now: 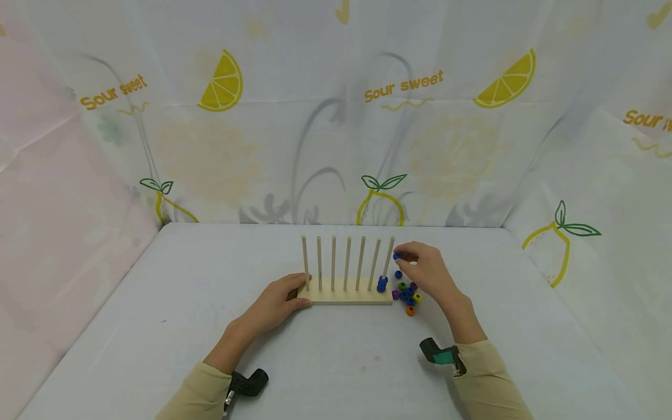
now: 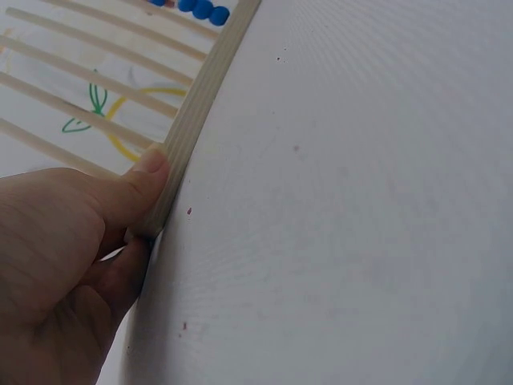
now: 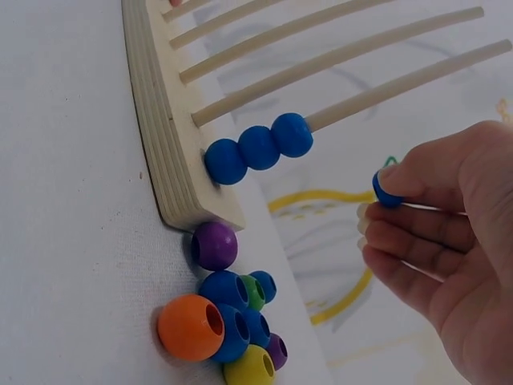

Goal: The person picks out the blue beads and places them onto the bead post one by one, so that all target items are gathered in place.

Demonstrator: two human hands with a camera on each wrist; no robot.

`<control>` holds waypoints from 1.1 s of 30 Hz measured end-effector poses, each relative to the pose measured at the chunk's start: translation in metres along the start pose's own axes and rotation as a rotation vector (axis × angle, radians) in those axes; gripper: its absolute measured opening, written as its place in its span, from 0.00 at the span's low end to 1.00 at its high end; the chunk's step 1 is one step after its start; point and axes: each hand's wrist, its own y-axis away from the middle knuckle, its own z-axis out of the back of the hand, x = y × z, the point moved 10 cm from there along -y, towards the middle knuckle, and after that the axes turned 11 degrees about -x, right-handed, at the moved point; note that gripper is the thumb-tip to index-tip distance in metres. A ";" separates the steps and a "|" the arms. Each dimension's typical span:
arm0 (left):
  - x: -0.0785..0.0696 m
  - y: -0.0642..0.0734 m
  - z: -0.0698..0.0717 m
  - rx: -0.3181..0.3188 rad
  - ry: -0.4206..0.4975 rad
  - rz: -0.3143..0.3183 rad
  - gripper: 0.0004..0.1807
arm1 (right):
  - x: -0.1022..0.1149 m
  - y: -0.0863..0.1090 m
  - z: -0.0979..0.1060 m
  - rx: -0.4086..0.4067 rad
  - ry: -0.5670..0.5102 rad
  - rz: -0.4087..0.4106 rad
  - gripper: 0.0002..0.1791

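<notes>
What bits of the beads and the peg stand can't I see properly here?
- Right wrist view: part of the held blue bead, covered by the right hand.
- Right wrist view: the bottom of the yellow bead, cut off by the lower edge.
- Head view: some of the wooden base at its left end, behind the left hand.
- Left wrist view: some pegs' tips, cut off by the left edge.

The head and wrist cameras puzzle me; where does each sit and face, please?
Head: worn there, facing forward, down at the board; left hand, right hand, sleeves show.
Left wrist: worn there, facing the left hand gripping the board.
Right wrist: worn there, facing the right hand pinching a blue bead.
Both wrist views share the stacked beads.
</notes>
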 end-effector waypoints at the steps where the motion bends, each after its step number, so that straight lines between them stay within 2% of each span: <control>1: 0.000 0.000 0.000 0.000 0.001 0.002 0.32 | 0.000 0.000 0.001 -0.003 -0.006 -0.002 0.12; 9: 0.000 0.000 0.000 0.003 0.004 0.002 0.32 | 0.002 -0.002 0.005 -0.028 -0.040 -0.015 0.12; 21: 0.003 0.001 0.000 0.001 -0.009 0.005 0.32 | 0.014 -0.003 0.014 -0.071 -0.107 0.012 0.11; 33: 0.003 0.000 -0.001 0.003 -0.007 0.007 0.32 | 0.021 -0.006 0.022 -0.098 -0.154 -0.011 0.11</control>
